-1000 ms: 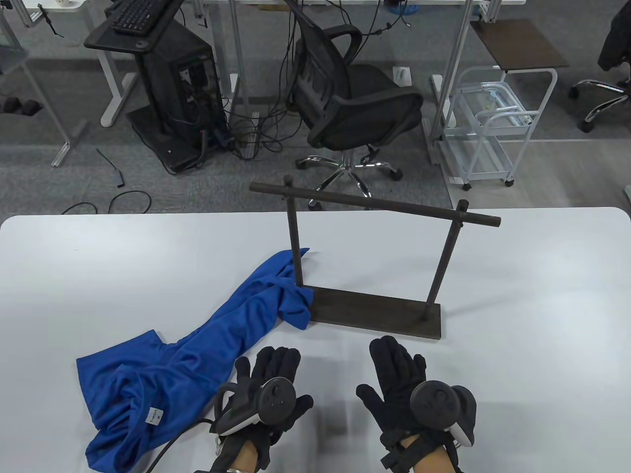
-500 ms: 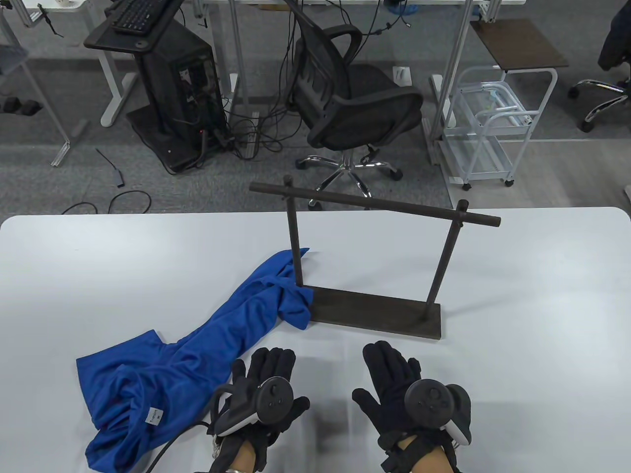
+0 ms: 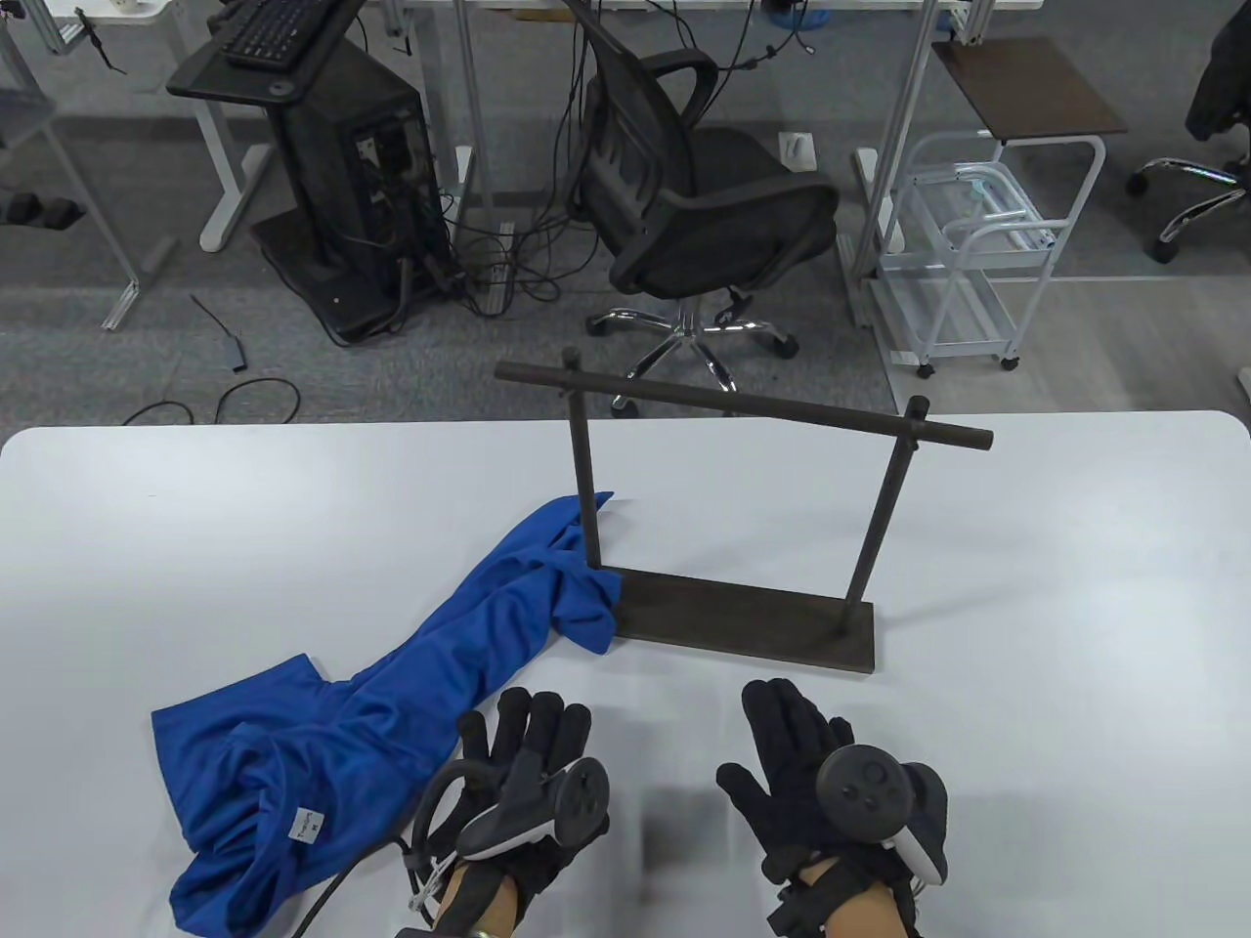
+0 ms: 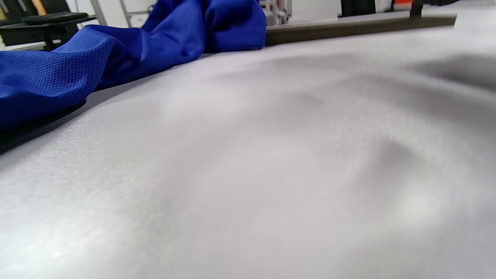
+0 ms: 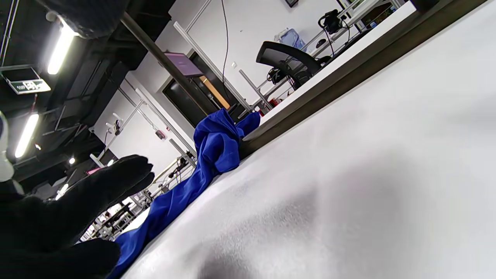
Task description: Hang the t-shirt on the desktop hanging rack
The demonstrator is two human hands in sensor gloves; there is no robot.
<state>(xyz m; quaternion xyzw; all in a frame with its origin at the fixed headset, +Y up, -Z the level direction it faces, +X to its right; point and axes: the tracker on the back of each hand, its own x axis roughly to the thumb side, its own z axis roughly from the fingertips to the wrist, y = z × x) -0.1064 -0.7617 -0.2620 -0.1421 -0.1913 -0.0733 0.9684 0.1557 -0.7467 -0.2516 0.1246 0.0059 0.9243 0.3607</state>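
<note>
A blue t-shirt [image 3: 371, 703] lies crumpled on the white table [image 3: 1075, 586], stretched from the front left to the left end of the rack's base; it also shows in the left wrist view [image 4: 116, 50] and the right wrist view [image 5: 217, 147]. The dark wooden hanging rack [image 3: 743, 410] stands mid-table on a flat base [image 3: 753, 625], its top bar bare. My left hand [image 3: 533, 728] hovers open and empty just right of the shirt. My right hand [image 3: 792, 728] is open and empty in front of the rack's base.
Beyond the table's far edge stand a black office chair [image 3: 684, 195], a computer cart [image 3: 323, 166] with cables and a white wire trolley [image 3: 968, 244]. A cable [image 3: 332, 879] runs from my left wrist over the table.
Both hands have shifted slightly. The left hand has rolled so its tracker tilts to the right. The shirt and rack have not moved.
</note>
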